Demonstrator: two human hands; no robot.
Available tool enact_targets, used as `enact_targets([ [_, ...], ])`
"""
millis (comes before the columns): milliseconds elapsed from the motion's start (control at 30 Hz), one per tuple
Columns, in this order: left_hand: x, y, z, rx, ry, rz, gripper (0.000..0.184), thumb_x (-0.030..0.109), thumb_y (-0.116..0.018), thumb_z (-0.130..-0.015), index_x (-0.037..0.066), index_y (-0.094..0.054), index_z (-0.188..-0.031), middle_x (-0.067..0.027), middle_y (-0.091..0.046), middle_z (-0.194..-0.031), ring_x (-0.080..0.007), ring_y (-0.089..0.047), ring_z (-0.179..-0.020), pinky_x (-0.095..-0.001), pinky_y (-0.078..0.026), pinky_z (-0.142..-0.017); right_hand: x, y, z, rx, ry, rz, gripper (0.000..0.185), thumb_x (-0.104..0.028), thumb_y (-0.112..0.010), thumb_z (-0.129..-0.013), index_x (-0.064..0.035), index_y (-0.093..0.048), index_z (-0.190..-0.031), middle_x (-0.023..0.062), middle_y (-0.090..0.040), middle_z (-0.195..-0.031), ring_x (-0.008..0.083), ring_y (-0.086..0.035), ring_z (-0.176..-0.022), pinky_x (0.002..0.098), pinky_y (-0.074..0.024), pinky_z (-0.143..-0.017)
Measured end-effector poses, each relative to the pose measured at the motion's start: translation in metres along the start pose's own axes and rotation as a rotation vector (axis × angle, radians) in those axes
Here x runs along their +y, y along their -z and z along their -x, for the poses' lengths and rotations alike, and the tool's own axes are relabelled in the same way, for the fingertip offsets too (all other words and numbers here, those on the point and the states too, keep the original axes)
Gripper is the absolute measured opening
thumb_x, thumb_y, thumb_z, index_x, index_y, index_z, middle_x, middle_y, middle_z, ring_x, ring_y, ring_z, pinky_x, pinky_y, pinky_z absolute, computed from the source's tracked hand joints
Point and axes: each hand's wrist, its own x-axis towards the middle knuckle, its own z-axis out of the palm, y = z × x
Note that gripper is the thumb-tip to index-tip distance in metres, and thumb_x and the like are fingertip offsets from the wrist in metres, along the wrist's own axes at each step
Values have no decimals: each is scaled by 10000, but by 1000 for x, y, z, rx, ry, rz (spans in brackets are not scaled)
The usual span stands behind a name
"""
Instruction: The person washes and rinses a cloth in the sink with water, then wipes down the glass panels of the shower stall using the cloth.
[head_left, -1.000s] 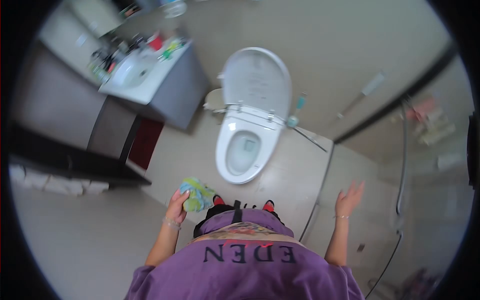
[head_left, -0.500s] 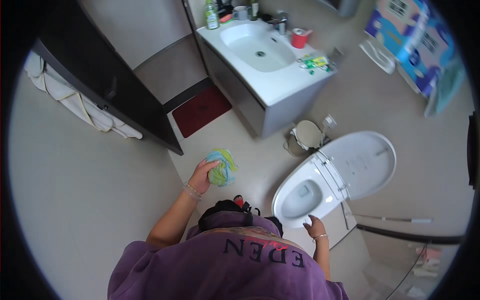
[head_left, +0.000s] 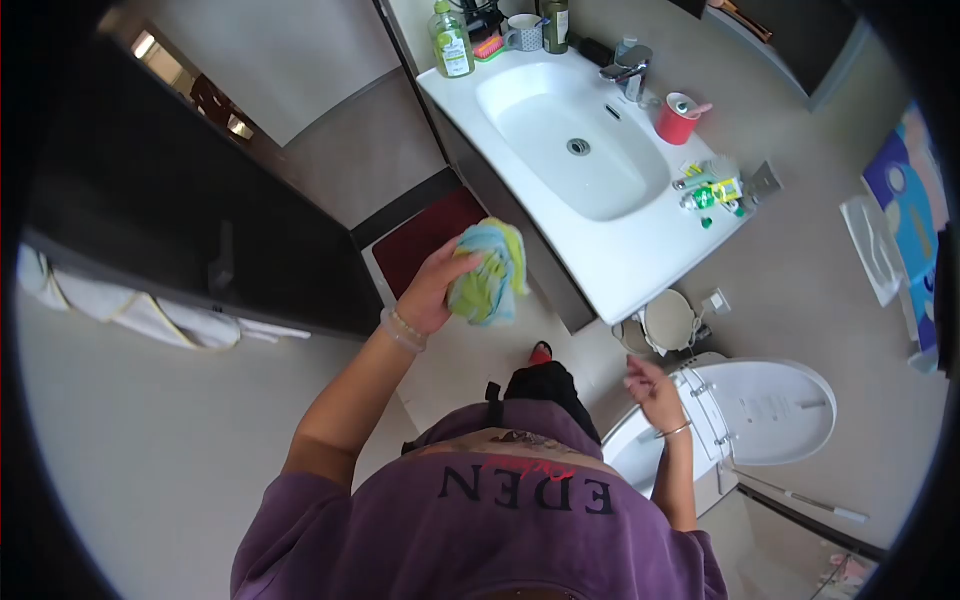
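A crumpled green and light-blue cloth (head_left: pixel 488 275) is gripped in my left hand (head_left: pixel 436 285), whose thumb lies across it. The cloth hangs in the air over the floor, just left of the vanity cabinet's front. My right hand (head_left: pixel 655 397) holds nothing; its fingers are loosely bent and somewhat apart, slightly blurred. It hovers above the white toilet (head_left: pixel 640 440), whose lid (head_left: pixel 778 412) is raised. Part of the bowl is hidden behind my right arm. The white washbasin (head_left: pixel 570 150) lies ahead of both hands.
Around the basin are a faucet (head_left: pixel 630 72), a red cup (head_left: pixel 678 122), a green soap bottle (head_left: pixel 452 42) and several tubes (head_left: pixel 712 192). A lidded bin (head_left: pixel 668 320) stands between vanity and toilet. The dark door (head_left: pixel 200 200) is at left, beside a red mat (head_left: pixel 425 245).
I have moved toward the vanity, so the basin looks larger and closer. My left hand has carried the cloth forward; my right hand has moved forward over the toilet.
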Motion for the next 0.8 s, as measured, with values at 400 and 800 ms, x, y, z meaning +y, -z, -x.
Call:
enact_targets([
  [400, 122, 59, -178, -28, -88, 209, 396, 170, -450, -923, -19, -387, -1266, -116, -528, -1185, -203, -529, -1087, -351, -414, -948, -66, 14, -403, 208, 35, 437, 321, -180, -619, -790, -46, -606, -1082, 142, -638, -899, 293, -618, -809, 365, -487, -740],
  [800, 186, 183, -327, -127, 158, 226, 492, 172, -567, -846, -51, -397, -1250, -169, -527, -1194, -254, -550, -1079, -386, -442, -927, -14, -38, -569, 262, -452, 777, 200, -155, -551, -798, -85, -585, -982, 126, -581, -1044, 302, -597, -938, 402, -493, -799],
])
